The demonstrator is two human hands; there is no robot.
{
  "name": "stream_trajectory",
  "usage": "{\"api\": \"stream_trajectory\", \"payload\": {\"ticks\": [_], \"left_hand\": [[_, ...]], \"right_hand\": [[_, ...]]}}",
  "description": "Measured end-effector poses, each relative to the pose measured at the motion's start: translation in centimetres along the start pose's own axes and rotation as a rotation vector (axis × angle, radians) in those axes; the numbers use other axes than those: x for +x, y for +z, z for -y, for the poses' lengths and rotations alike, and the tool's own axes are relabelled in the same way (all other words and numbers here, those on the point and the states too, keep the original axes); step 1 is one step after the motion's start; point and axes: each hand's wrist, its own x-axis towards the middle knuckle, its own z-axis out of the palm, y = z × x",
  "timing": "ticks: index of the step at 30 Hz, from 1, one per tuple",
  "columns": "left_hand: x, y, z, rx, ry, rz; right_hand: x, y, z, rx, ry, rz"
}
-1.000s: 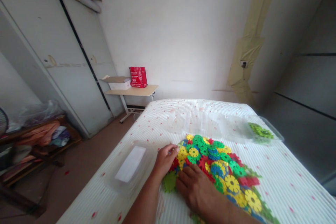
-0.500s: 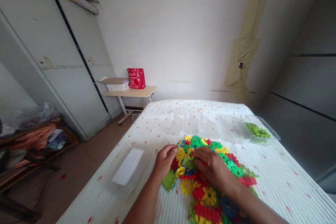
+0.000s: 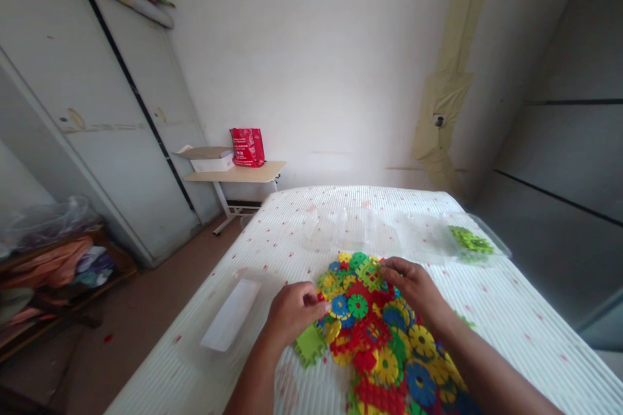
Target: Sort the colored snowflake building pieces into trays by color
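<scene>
A heap of plastic interlocking toy pieces [image 3: 384, 363] in red, yellow, green and blue covers the near part of the table. My right hand [image 3: 413, 286] is over the heap's far right side, its fingertips pinching the edge of a light-green interlocking piece [image 3: 368, 274]. At the heap's left edge is my left hand [image 3: 296, 306], thumb and fingers curled together; what lies between them, if anything, I cannot make out. Just below it rests a green square piece with toothed edges [image 3: 310, 345].
To the left lies a clear plastic container [image 3: 248, 272] with a white paper strip [image 3: 231, 314]. Clear trays [image 3: 350, 230] stand along the far side, the right one holding light-green pieces [image 3: 470, 240]. Behind is a small table [image 3: 257, 172] with a red bag [image 3: 247, 148].
My right hand has moved right and away from me with the light-green piece, uncovering the heap's middle. My left hand has come slightly nearer. The view has shifted a little.
</scene>
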Motion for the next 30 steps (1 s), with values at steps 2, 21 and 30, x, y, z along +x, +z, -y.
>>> {"api": "stream_trajectory", "payload": {"ticks": [2,21,30], "left_hand": [[-0.3,-0.2,0.3,-0.015,0.002,0.104],[-0.6,-1.5,0.2,-0.312,-0.047,0.237],[0.5,0.3,-0.3,-0.665,-0.134,0.109]], "right_hand": [[0.1,-0.4,-0.1,-0.023,0.0,0.0],[0.3,-1.1,0.1,-0.032,0.005,-0.1],[-0.3,0.4,0.1,0.176,0.033,0.003]]}}
